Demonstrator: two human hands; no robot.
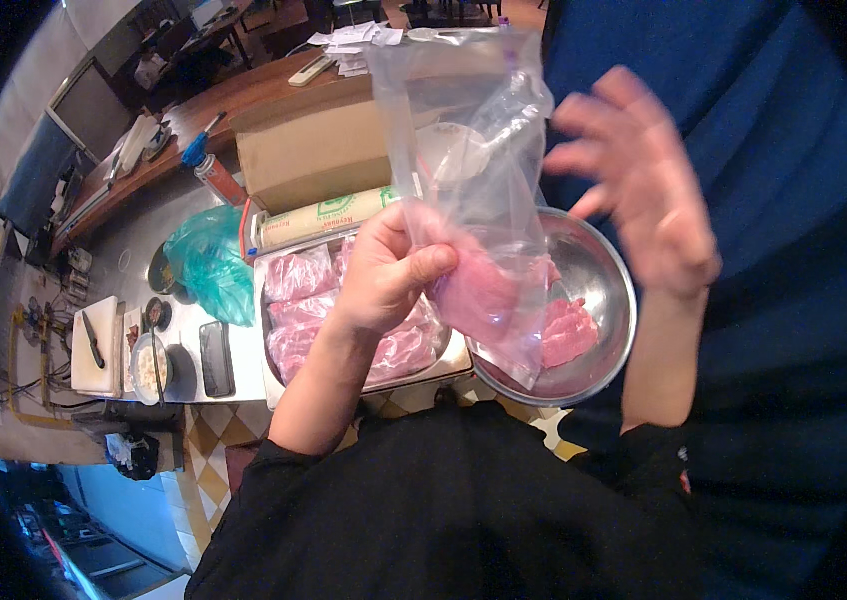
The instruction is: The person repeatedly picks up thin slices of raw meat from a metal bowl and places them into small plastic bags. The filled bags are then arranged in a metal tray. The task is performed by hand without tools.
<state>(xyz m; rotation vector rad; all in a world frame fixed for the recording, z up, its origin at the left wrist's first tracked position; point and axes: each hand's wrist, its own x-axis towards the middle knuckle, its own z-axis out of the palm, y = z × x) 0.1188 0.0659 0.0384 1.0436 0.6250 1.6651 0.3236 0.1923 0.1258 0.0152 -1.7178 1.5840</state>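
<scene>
My left hand (393, 270) grips the side of a clear plastic bag (461, 97), held upright in front of me. A slice of raw pink meat (487, 296) shows through the lower part of the bag. My right hand (645, 180), blurred, is raised to the right of the bag with its fingers apart and nothing in it. Below it a round steel bowl (615, 300) contains more raw meat (570, 330), partly hidden by the bag. Behind my left forearm, a metal tray (271, 375) holds several bagged portions of meat (300, 274).
An open cardboard box (311, 142) with a roll of cling film (330, 217) stands behind the tray. Leftward are a green plastic bag (210, 259), a blowtorch (213, 169), a black phone (216, 358), a bowl (150, 367) and a knife (93, 339) on a cutting board (105, 375). Dark blue fabric (776, 262) hangs at right.
</scene>
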